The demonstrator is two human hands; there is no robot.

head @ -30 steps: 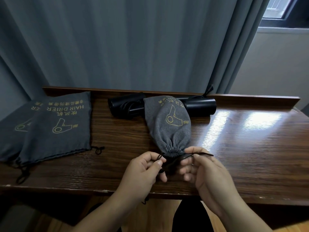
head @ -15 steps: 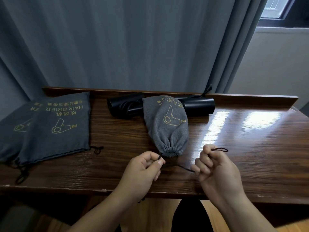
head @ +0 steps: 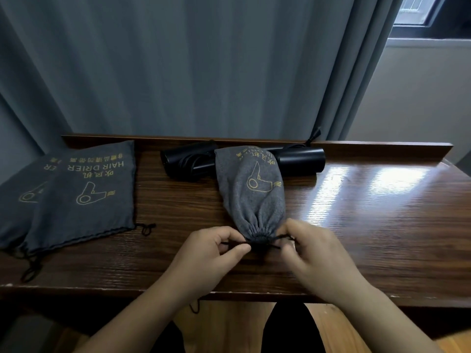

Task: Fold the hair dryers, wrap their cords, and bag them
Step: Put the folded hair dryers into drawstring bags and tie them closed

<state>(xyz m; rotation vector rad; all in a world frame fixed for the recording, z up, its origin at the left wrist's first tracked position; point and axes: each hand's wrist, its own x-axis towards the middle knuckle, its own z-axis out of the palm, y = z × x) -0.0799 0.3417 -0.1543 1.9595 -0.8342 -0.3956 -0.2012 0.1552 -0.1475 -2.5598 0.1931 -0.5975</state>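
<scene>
A filled grey drawstring bag (head: 251, 192) lies in the middle of the wooden counter (head: 369, 225), its gathered mouth pointing toward the person and its closed end resting against the black hair dryers behind it. The left hand (head: 211, 253) pinches the black drawstring (head: 235, 243) just left of the cinched mouth, and the right hand (head: 314, 250) pinches the cord on the other side, so the string runs taut between them across the opening. Behind the bag, one black hair dryer (head: 188, 161) with its cord wrapped lies to the left and another black hair dryer (head: 302, 161) lies to the right, both along the counter's back rail. On the counter's left side lie two flat empty bags (head: 84, 192) (printed in gold with a dryer outline and "HAIR DRIER"), overlapping, their drawstrings trailing toward the front edge. A grey curtain (head: 204, 67) hangs behind.
</scene>
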